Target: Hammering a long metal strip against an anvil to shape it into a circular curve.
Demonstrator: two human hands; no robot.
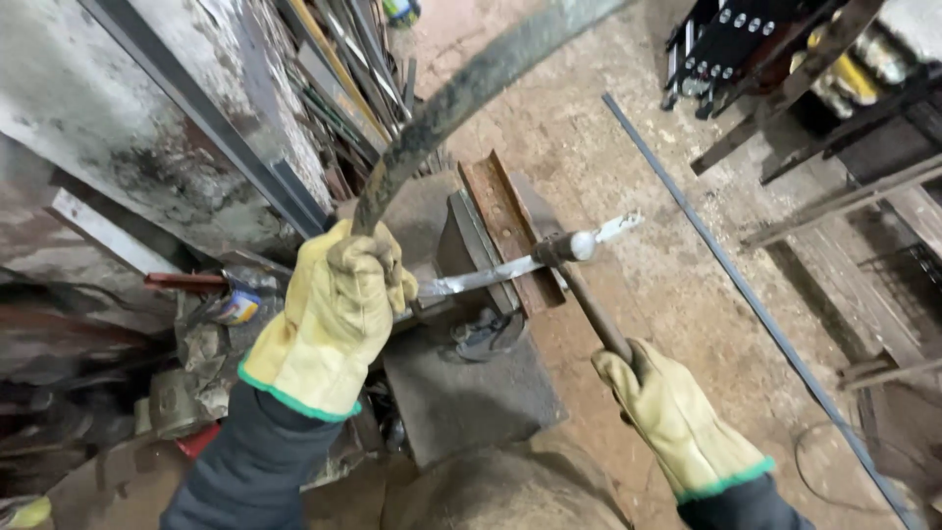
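Head view: a flat, pale metal strip (pixel 510 263) with a ragged, whitish tip is seen at the centre of the frame, laid across a rusty angle iron (pixel 505 231) that rests on a dark anvil block (pixel 461 383). One end of the strip is gripped by the left hand (pixel 329 319), which is closed tight in a yellow leather glove with a green cuff; a thick, dirty curved hose (pixel 442 108) is seen rising from the same fist toward the upper middle. A hammer (pixel 579 280) with a worn wooden handle is held by the right hand (pixel 667 417), likewise gloved and fully closed, and its head is seen touching the strip just right of the angle iron. The floor (pixel 628 157) is shown as dusty, reddish concrete. A stained wall (pixel 108 108) with leaning steel bars fills the upper left, and scrap clutter lies at lower left. A long thin steel bar (pixel 746 294) runs diagonally down the right side, with metal racks (pixel 785 69) beyond it at upper right. Open floor is left between anvil block and bar.
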